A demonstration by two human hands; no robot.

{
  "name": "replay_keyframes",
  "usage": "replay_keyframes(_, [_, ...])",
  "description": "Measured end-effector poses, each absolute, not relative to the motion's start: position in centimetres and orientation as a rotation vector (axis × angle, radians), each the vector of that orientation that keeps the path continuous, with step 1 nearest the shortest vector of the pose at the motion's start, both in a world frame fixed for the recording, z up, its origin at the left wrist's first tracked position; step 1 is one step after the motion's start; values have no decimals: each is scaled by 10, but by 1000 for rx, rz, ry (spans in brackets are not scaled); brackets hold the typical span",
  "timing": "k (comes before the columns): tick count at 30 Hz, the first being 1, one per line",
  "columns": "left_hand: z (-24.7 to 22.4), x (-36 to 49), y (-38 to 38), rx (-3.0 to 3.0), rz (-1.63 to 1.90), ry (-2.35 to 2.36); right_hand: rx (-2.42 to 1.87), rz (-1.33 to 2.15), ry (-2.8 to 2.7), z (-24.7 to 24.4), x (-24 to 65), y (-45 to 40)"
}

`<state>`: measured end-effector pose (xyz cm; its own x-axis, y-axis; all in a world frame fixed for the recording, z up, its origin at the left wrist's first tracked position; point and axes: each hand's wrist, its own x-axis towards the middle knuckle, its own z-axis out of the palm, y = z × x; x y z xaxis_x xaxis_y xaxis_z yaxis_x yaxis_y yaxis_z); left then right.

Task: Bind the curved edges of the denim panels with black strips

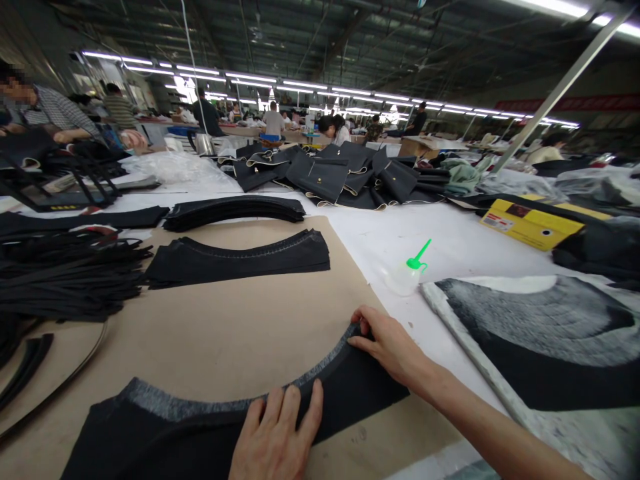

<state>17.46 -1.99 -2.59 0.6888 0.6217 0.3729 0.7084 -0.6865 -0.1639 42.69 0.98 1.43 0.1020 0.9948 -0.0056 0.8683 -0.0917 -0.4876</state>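
Observation:
A black curved fabric piece (200, 440) with a grey fuzzy strip along its inner edge lies on brown board (240, 320). My left hand (280, 427) rests on it near the middle, palm down, fingers spread over the strip's edge. At the piece's right tip, my right hand (380, 337) pinches the corner between thumb and fingers. Farther back on the board are a black curved stack with stitching (240, 257) and a thicker curved stack (235, 212).
Black strips (65, 273) heap at the left. A clear bottle with green nozzle (404, 277), a whitish slab with black fabric (525, 360) and a yellow box (533, 225) stand right. Black pieces (320, 177) pile behind. People work in the background.

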Motion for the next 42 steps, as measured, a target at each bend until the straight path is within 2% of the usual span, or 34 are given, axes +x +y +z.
replay_keyframes(5, [-26, 174, -20, -2624, -416, -1057, -1936, 460, -1864, 10, 427, 6])
replay_keyframes(12, [-25, 173, -18, -2643, -461, -990, -1858, 160, -2130, 3, 429, 2])
replay_keyframes(23, [-33, 177, -26, -2536, -592, -1102, -1690, -103, -2095, -10, 443, -4])
replay_keyframes(25, [-36, 174, -26, -2502, -663, -1148, -1594, -41, -2069, -5, 426, -3])
replay_keyframes(30, [-25, 150, -35, -2609, -1056, -1261, -1158, 502, -2260, 16, 338, -14])
replay_keyframes(33, [-5, 118, -42, -2561, -1242, -1295, -1056, 616, -2322, 13, 304, -17])
replay_keyframes(36, [16, 79, -34, -2438, -1267, -1541, -1110, 551, -2410, 4, 298, -18])
replay_keyframes(40, [33, 45, -6, -2514, -1023, -2169, -1164, 332, -2503, -6, 299, -20])
replay_keyframes(42, [36, 39, 6, -2628, -870, -2341, -1161, 194, -2496, -8, 298, -20])
